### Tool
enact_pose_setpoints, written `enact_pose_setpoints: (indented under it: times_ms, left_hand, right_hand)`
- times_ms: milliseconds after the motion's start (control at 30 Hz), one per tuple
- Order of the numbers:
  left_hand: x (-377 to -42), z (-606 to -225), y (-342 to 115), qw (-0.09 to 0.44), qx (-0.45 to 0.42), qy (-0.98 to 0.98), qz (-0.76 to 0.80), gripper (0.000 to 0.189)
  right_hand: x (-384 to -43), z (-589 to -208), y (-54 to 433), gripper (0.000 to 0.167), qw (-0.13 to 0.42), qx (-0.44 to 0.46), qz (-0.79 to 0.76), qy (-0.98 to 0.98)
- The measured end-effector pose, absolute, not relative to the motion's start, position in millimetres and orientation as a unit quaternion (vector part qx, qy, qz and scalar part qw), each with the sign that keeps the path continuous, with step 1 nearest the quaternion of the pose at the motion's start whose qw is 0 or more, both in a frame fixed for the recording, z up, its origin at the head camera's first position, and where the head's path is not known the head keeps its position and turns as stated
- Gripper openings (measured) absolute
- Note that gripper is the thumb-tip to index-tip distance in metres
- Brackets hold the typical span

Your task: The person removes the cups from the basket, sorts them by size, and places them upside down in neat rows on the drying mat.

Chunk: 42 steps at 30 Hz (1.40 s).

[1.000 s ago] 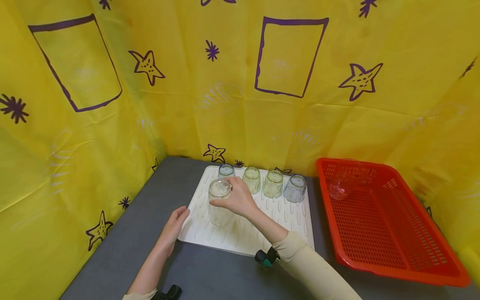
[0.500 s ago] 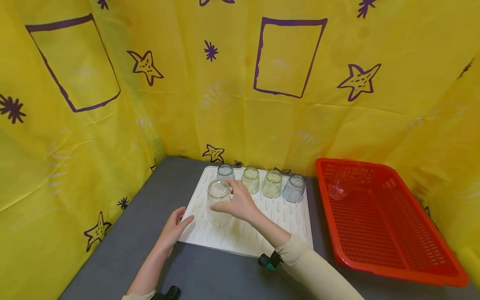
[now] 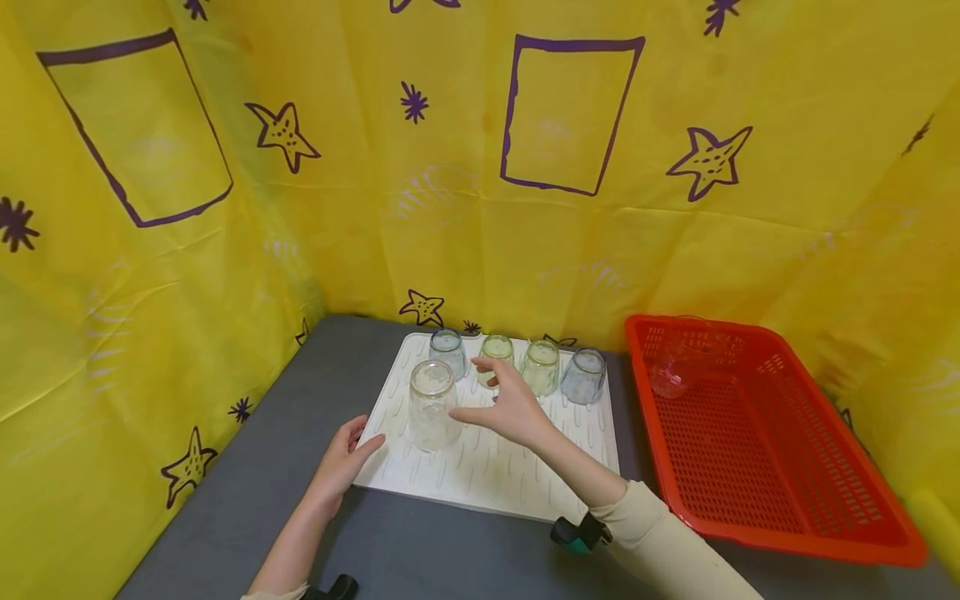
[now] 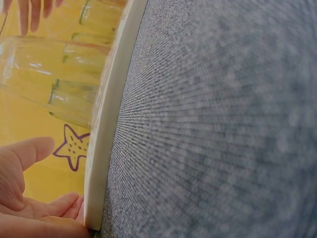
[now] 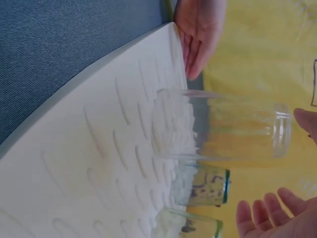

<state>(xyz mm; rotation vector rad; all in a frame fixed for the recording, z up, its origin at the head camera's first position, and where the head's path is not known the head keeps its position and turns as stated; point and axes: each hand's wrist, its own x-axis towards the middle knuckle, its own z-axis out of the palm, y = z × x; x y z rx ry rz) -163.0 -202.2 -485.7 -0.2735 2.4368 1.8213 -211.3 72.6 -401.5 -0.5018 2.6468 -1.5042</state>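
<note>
A tall clear glass [image 3: 432, 408] stands base up on the left half of a white ridged drying mat [image 3: 495, 475]. My right hand [image 3: 517, 408] hovers just right of it, thumb and fingers spread apart and holding nothing. In the right wrist view, a gap shows between the thumb and the base of the tall glass [image 5: 233, 129]. My left hand [image 3: 341, 462] rests its fingers at the mat's left edge, thumb lifted away, as the mat's side [image 4: 106, 129] shows in the left wrist view.
Along the mat's back edge stand small glasses: a bluish one [image 3: 447, 357], two greenish ones, and a grey-blue one [image 3: 584, 377]. To the right lies a red plastic basket [image 3: 656, 450] with a clear glass [image 3: 670, 377] inside. A yellow patterned cloth [image 3: 555, 250] hangs behind the dark table.
My right hand has let go of the tall glass and moved off to the right, its fingers spreading. The glass stays in place. My left thumb has lifted slightly away from the fingers.
</note>
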Motion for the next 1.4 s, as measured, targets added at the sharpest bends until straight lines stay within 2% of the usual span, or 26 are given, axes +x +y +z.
enact_pose_setpoints:
  times_ms: [333,567,733,1133,1400]
  left_hand:
    - [-163.3,-487.4,-203.6,0.046,-0.095,0.797,0.595,0.070]
    - [-161.3,-486.7,-204.7,0.047,-0.094,0.798,0.594,0.073]
    - [-161.3,-487.2,-204.8,0.049,-0.090,0.799,0.592,0.074]
    - [-160.8,-486.8,-203.5,0.050,-0.091,0.803,0.587,0.073]
    - [-160.8,-487.6,-202.6,0.049,-0.092,0.804,0.585,0.072]
  right_hand:
    - [-197.4,-371.9,124.1,0.072,0.020,-0.103,-0.544,0.832]
    - [-190.9,-361.6,162.9,0.069,-0.016,-0.074,-0.557,0.827]
    - [-189.9,-353.1,191.9,0.071,-0.048,-0.045,-0.559,0.827]
    - [-214.9,-339.9,264.2,0.074,-0.176,0.083,-0.550,0.812]
    - [-228.2,-353.1,296.6,0.088,-0.177,0.165,-0.523,0.817]
